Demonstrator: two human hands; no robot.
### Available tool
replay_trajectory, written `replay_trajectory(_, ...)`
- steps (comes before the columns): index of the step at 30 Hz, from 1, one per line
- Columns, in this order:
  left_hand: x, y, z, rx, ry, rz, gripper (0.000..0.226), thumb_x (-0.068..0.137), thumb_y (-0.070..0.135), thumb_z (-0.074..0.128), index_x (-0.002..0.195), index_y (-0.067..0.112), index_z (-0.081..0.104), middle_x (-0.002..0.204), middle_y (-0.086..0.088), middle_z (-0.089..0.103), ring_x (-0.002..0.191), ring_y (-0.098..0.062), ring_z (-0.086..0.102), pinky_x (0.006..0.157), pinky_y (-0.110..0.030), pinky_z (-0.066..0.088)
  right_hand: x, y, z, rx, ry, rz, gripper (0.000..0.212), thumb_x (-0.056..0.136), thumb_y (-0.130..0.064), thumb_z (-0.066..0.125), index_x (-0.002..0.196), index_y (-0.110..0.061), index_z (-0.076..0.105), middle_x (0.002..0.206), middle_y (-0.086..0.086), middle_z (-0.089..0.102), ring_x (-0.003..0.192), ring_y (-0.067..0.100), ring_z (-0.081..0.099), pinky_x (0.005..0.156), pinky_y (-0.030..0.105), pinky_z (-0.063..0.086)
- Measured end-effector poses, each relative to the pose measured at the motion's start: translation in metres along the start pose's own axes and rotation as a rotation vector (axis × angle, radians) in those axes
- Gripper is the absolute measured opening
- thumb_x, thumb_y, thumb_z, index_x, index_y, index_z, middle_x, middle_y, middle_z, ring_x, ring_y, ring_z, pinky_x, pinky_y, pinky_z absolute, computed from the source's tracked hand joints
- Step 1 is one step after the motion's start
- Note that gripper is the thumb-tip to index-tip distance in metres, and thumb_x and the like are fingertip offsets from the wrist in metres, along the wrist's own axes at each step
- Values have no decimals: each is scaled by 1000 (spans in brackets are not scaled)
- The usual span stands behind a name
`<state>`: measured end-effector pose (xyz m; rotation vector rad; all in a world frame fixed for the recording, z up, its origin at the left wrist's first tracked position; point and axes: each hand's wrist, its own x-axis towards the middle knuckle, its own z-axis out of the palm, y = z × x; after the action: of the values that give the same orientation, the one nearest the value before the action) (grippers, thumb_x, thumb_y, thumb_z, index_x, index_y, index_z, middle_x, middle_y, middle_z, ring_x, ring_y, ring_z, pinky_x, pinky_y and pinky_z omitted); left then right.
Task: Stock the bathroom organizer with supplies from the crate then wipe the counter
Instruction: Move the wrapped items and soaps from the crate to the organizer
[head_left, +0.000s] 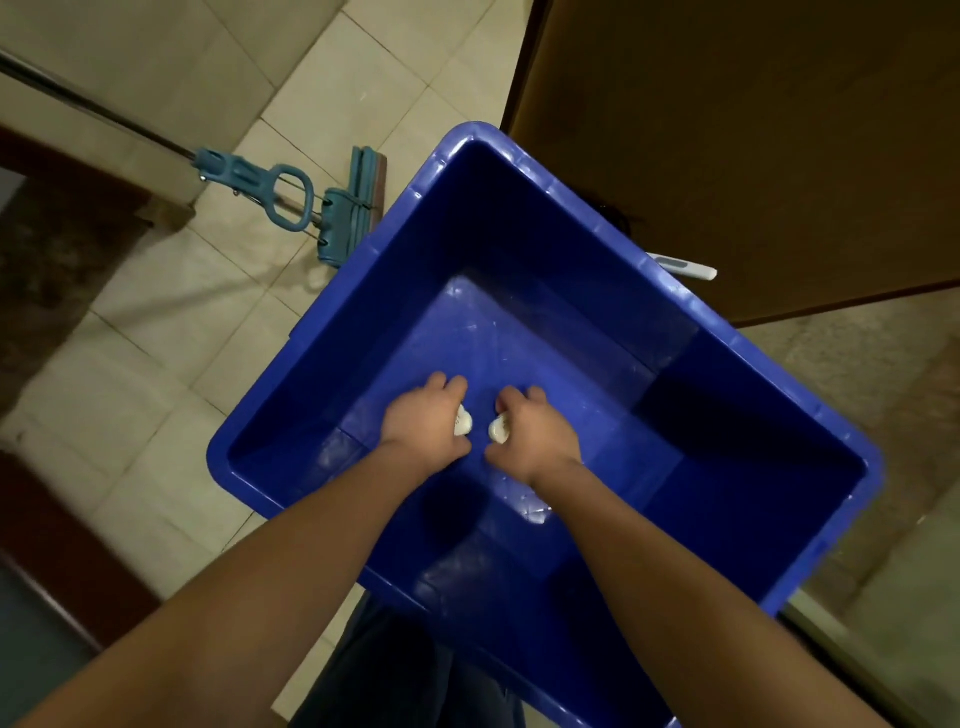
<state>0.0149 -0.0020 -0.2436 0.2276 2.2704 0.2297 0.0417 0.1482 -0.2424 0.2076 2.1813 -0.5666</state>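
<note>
In the head view, the blue crate fills the middle of the picture and both arms reach down into it. The left hand is curled around a small white item, and the right hand is curled around a second white item. Only the ends of the two items show between the hands, so I cannot tell what kind of supplies they are. Both hands are low over the bottom of the crate, near its middle and a little toward the near left wall, just beside each other but not touching. No other supplies show on the bottom of the crate.

Outside the crate, a mop lies on the tiled floor past the far left wall. A white and grey stick-like thing shows just behind the far right rim, against a brown panel. The organizer and the surface to be wiped are not in this view.

I judge that the stocking step is in hand, at the picking-up stage, and probably near its end. The next move calls for lifting both items clear of the high crate walls without loosening the grasp, then turning toward the organizer and putting each item in a free compartment.
</note>
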Motion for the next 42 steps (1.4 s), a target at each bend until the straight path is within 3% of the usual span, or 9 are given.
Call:
replay_trajectory(8,-8,1,-8,-137,-103,28,22,96,21,49,115,21,59,121,-4,60,107,-28,57,88,-36,48,-33,9,-13,197,-86,105,30,81,-18,61,110,-18,53,112,4,54,92,27,57,69,30,44)
replay_trajectory(12,-25,15,-15,-199,-133,33,27,101,31,39,124,20,49,119,-4,62,103,-27,58,84,-35,48,-57,7,-24,301,-61,147,18,85,-11,52,101,-19,53,98,3,61,86,25,57,68,30,44)
replay_trajectory(16,-41,35,-28,-191,-175,28,28,103,36,30,119,20,47,112,-2,64,97,-27,59,81,-35,48,-88,3,-38,512,-16,221,17,86,-9,48,98,-21,52,90,4,62,80,28,62,73,37,53)
replay_trajectory(20,-58,56,-43,-375,-226,23,24,101,35,29,106,22,49,99,2,67,95,-26,62,88,-43,50,-120,2,-61,694,33,242,38,91,-6,39,121,-17,61,97,5,61,79,27,61,70,37,52)
replay_trajectory(23,-71,73,-58,-558,-238,41,20,97,24,32,93,25,52,82,3,69,79,-22,59,71,-33,48,-145,5,-78,801,76,288,38,89,-4,43,122,-13,60,93,6,60,77,24,58,64,32,51)
replay_trajectory(28,-93,109,-87,-624,-240,87,29,95,8,31,89,22,55,79,0,61,60,-14,52,44,-18,37,-192,15,-101,959,168,320,38,77,6,63,109,-15,57,88,4,55,69,16,52,56,27,47)
replay_trajectory(35,-127,172,-119,-657,-323,156,17,96,18,37,95,19,54,75,-2,48,58,-13,41,48,-21,29,-254,37,-116,1009,324,372,34,80,3,54,112,-9,55,80,6,53,62,16,52,51,27,45)
replay_trajectory(39,-146,208,-130,-465,-487,374,19,83,19,58,72,26,44,67,3,40,58,-11,35,45,-22,27,-290,53,-112,1042,401,408,27,83,-8,56,107,-14,44,75,6,56,53,15,54,45,25,42)
replay_trajectory(42,-156,234,-126,-247,-478,447,27,78,18,68,97,27,50,90,2,53,68,-9,47,47,-18,38,-321,69,-104,1042,485,448,29,81,-14,60,100,-18,38,81,8,59,53,17,56,45,27,42)
